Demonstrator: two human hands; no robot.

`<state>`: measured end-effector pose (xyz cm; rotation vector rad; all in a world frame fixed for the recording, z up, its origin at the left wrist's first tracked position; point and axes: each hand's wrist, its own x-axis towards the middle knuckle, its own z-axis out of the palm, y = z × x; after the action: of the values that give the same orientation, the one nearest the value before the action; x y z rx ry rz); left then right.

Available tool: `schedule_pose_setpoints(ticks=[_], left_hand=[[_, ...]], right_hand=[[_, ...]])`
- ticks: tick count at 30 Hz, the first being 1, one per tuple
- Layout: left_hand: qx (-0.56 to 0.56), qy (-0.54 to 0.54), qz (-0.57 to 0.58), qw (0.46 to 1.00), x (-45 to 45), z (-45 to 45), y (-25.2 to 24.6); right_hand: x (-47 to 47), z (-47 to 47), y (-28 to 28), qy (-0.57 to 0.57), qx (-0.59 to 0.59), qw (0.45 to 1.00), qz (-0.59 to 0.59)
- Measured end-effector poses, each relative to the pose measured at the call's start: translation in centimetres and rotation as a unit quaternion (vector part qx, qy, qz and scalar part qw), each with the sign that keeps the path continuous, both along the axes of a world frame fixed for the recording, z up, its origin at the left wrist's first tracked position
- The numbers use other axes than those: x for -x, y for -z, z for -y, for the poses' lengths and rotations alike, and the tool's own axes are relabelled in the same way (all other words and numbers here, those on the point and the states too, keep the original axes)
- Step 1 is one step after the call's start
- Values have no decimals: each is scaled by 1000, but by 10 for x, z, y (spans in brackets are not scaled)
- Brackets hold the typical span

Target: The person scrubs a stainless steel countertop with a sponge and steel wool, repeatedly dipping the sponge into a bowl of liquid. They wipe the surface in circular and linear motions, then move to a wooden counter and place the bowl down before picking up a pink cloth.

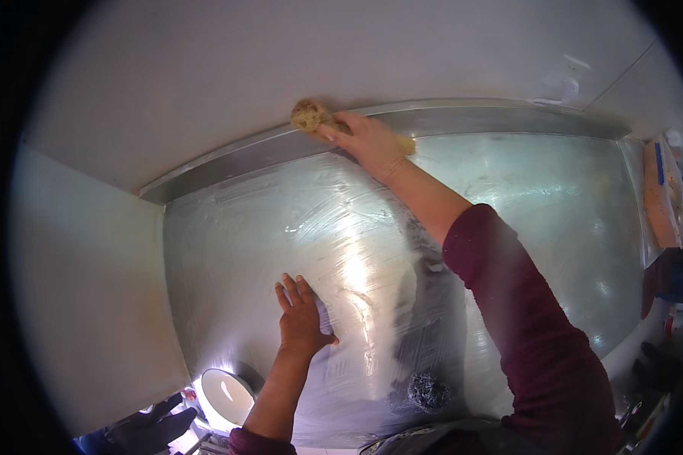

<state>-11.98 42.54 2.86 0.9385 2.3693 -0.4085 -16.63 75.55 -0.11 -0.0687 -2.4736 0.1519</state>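
Note:
My right hand [370, 139] reaches to the back of a stainless steel counter [239, 256] and grips a yellowish-brown scrubbing cloth or sponge [310, 115]. The cloth rests against the metal backsplash [467, 118] and touches the wall above it. On the wet, streaked steel my left hand [301, 324] lies flat with its fingers apart, holding nothing. A dark metal scouring pad [428, 392] sits near the counter's front edge. Both of my arms wear maroon sleeves.
A white bowl [226, 396] stands at the front left corner. Walls close off the back and the left. Beyond the counter's right edge is a pinkish-orange container [663, 196]. Dark gloves [153, 426] lie at the lower left.

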Motion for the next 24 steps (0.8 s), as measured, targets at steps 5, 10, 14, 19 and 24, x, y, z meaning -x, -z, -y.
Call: schedule_pose_setpoints(ticks=[5,10,14,19,24], left_hand=[[15,1,5,1000,1,-12,1],[33,-3,11,999,1,-26,3],[11,1,9,1000,-1,-21,5],[26,22,-16,999,-1,-17,9],[20,-1,7,1000,1,-19,-2]], right_hand=[[-136,-121,24,294,19,956,7],[-204,-192,18,507,227,817,-156],[-130,-123,36,350,330,828,-287],[-28,-10,36,148,257,942,-155],[-74,-59,36,156,159,962,-155]])
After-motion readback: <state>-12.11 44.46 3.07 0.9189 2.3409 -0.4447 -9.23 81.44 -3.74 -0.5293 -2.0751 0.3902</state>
